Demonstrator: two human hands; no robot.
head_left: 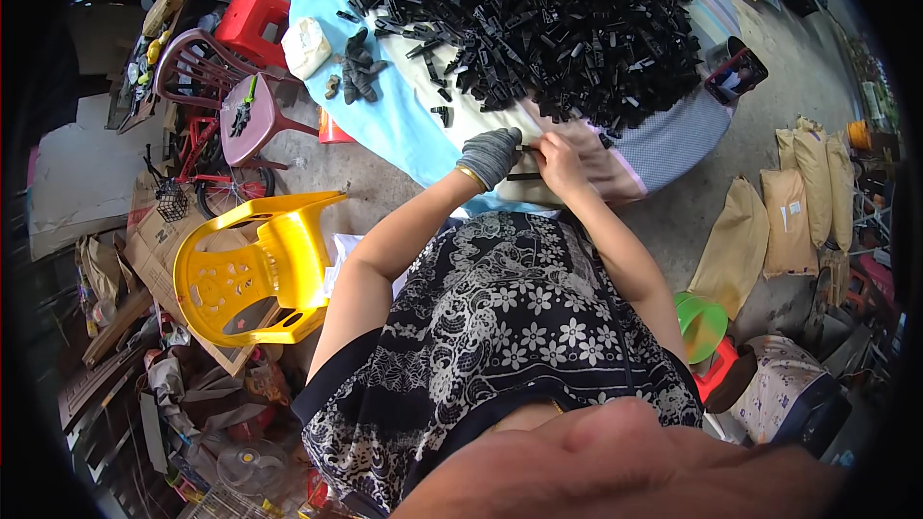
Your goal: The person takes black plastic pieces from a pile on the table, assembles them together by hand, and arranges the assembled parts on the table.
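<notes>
Black pieces (577, 38) are heaped on cloth (389, 125); gloved left hand (491, 156) and bare right hand (561, 165) are curled nearby; whether anything is gripped cannot be told.

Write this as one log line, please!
left hand: gloved | right hand: bare, beside it | grip: unclear | black pieces: heaped on cloth | loose glove: same cloth

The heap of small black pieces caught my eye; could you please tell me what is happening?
A person's grey-gloved left hand and bare right hand are close together at the near edge of the cloth-covered table; anything between them is too small to make out. The heap of small black plastic-looking pieces lies beyond them, and a dark grey fabric glove lies to its left.
</notes>
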